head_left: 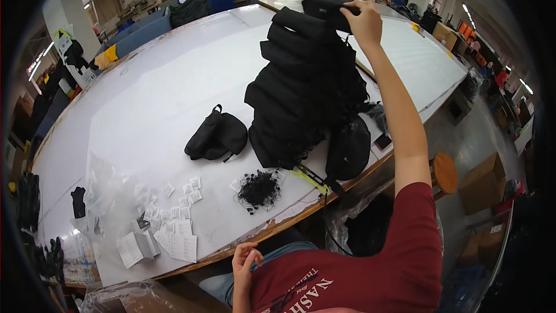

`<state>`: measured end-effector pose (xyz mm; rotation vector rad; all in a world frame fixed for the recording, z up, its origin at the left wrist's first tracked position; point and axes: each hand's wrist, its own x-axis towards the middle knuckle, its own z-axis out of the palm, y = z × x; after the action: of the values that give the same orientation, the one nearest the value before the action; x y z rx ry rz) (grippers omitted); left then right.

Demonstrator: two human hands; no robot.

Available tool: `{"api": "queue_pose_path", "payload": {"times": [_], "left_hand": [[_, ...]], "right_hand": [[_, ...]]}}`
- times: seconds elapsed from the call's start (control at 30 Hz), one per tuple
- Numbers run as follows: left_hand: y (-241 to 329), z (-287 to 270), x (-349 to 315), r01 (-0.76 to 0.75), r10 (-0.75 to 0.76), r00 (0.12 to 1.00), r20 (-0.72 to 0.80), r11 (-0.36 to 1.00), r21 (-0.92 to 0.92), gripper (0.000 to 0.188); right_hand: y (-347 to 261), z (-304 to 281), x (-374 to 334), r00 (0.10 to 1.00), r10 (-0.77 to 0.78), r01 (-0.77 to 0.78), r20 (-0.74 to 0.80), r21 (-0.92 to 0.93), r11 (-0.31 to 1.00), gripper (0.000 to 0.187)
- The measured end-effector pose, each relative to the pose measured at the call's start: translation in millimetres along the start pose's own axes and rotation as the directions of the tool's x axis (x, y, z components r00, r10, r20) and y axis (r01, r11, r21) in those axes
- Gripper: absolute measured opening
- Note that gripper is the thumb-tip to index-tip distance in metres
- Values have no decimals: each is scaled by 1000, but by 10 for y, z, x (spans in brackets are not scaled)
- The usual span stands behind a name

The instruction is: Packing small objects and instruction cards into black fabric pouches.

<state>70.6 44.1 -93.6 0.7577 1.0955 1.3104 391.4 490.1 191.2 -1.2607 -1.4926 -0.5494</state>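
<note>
My right hand reaches to the far end of a tall pile of black fabric bags, its fingers closed on the edge of one black bag at the top. Low by the table's front edge is my left hand, fingers loosely curled and apart, nothing visible in it. One black bag with a small loop lies apart, left of the pile. In front of the pile sits a tangle of black cords with white tags. A yellow-green strip lies beside a rounded black bag.
White printed cards and small paper packets are spread at the front left, next to clear plastic. A dark phone-like object rests near the front edge. A wooden stool and cartons stand at the right.
</note>
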Motion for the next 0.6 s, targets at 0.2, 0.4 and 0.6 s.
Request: {"api": "queue_pose_path", "payload": {"times": [0.2,0.4,0.6], "left_hand": [[17,-4,28,18,-17,999,30,999,-36,19],[-2,-29,21,46,-45,999,25,997,-54,19],[-9,-48,22,62,-61,998,14,994,-94,16]], "right_hand": [[41,58,-155,923,77,-100,377,42,994,26],[378,196,-137,850,152,-260,504,150,954,24],[676,317,-237,742,309,-521,595,222,824,25]]}}
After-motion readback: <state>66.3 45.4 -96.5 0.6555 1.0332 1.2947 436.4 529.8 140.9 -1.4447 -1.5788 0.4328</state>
